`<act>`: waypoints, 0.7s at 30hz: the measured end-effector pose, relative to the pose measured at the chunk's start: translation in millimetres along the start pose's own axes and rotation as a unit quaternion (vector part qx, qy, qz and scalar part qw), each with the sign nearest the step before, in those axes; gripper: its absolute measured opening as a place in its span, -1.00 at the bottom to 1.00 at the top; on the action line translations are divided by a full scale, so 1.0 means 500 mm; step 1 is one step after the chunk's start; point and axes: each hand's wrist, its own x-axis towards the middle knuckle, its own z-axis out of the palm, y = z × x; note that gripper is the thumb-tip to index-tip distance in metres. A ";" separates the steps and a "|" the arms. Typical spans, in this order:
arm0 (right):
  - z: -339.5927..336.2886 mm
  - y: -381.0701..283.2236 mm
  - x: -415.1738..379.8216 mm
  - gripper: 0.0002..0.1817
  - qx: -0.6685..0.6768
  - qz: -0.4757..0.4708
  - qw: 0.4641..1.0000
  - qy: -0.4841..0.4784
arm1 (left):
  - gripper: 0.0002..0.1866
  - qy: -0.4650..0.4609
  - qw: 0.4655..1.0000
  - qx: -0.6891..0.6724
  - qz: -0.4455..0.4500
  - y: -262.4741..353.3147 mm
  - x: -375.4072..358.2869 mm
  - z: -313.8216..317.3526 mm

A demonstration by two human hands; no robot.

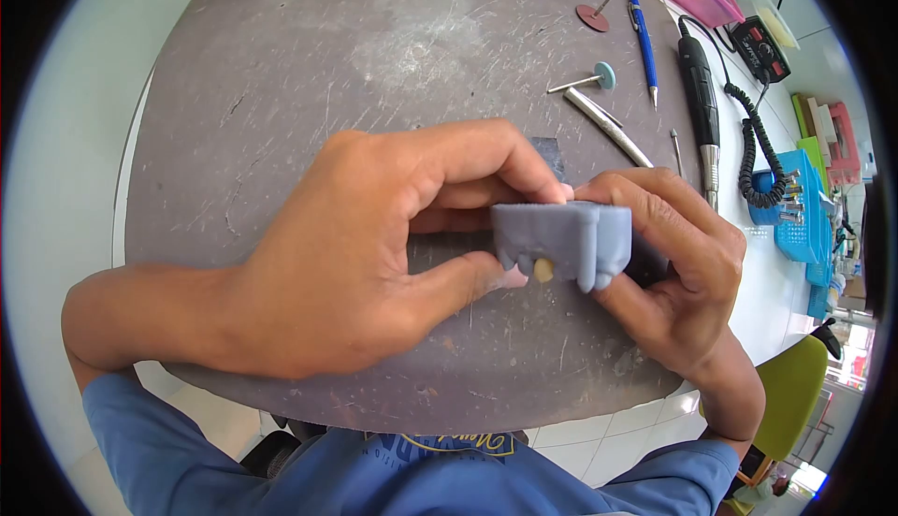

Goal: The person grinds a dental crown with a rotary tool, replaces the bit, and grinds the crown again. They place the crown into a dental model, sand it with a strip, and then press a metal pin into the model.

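Note:
A grey dental model (552, 231) is held up over the table between both hands, its teeth pointing down toward me. One yellowish tooth (543, 270) stands out among the grey ones. My left hand (374, 254) grips the model's left side, index finger on the upper edge and thumb by the teeth at the lower left. From the right, my right hand (678, 259) closes on the other end, fingers along the top edge and thumb beneath. Part of a small dark piece (547, 153) on the table shows behind the fingers.
On the brown table (281, 76) lie a red disc bur (593, 18), a light-blue polishing wheel (605, 75), a silver tool (608, 125) and a blue mechanical pencil (644, 48). A black handpiece (699, 95) with a coiled cord rests at right, near a blue basket (797, 207).

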 end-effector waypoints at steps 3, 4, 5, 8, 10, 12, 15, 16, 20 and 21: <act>-0.006 0.004 0.007 -0.62 0.008 0.008 1.000 -0.007 | -0.64 -0.011 1.000 -0.019 -0.001 0.005 0.004 -0.001; -0.010 0.007 0.011 -0.62 0.034 0.028 0.999 -0.023 | -0.63 0.024 0.996 -0.085 -0.026 0.010 0.006 0.002; -0.012 0.007 0.013 -0.62 0.059 0.047 0.996 -0.040 | -0.62 0.059 0.985 -0.150 -0.051 0.014 0.007 0.005; -0.013 0.007 0.013 -0.56 0.099 0.053 0.993 -0.034 | -0.62 0.099 0.988 -0.119 -0.009 0.007 0.010 0.007; -0.017 0.008 0.010 -0.51 0.114 0.046 0.991 -0.050 | -0.63 0.102 0.991 -0.089 -0.010 0.012 0.011 -0.001; -0.015 0.007 0.006 -0.34 0.233 0.127 0.964 0.020 | -0.63 0.108 0.992 -0.060 -0.011 0.016 0.015 -0.012; 0.001 0.012 0.014 -0.21 0.159 0.037 0.985 0.063 | -0.66 0.065 0.997 -0.016 0.023 0.010 0.026 -0.022; 0.004 0.010 0.013 -0.21 0.190 0.024 0.980 0.046 | -0.72 0.080 0.996 -0.018 0.024 0.006 0.028 -0.021; 0.009 0.000 0.016 -0.20 0.141 -0.039 0.989 -0.020 | -0.85 0.086 0.994 -0.055 0.028 0.005 0.031 -0.017; 0.007 -0.002 0.020 -0.20 0.143 -0.042 0.989 -0.021 | -0.85 0.089 0.994 -0.053 0.027 0.006 0.033 -0.015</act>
